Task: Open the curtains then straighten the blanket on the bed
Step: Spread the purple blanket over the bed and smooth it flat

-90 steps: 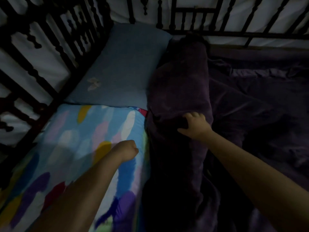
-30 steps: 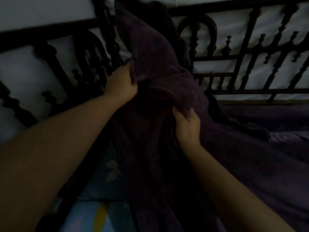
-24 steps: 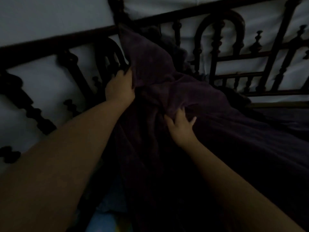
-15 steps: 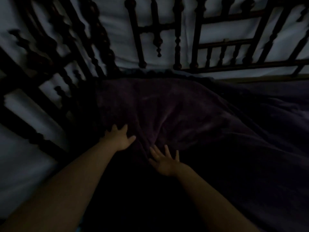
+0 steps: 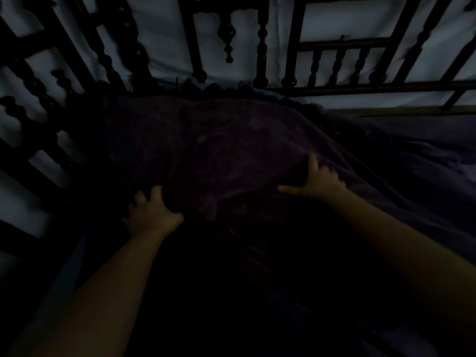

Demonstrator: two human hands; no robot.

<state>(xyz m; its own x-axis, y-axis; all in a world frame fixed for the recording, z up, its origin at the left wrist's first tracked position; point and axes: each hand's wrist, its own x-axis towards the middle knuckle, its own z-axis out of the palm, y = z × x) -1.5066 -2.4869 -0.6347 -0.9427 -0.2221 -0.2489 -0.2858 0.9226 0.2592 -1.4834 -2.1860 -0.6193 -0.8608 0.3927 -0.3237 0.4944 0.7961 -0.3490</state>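
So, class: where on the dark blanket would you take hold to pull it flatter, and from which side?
Grip the raised fold of the blanket between the left hand and right hand, coming from the near side. The cloth humps up there, and the bed rail blocks the far side.

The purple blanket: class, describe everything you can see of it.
The purple blanket looks dark, plush and soft. It lies spread over the bed up to the black turned-spindle frame, humped in the middle with folds running right. The left hand and right hand rest on it, fingers spread. Dim light hides its near edge.
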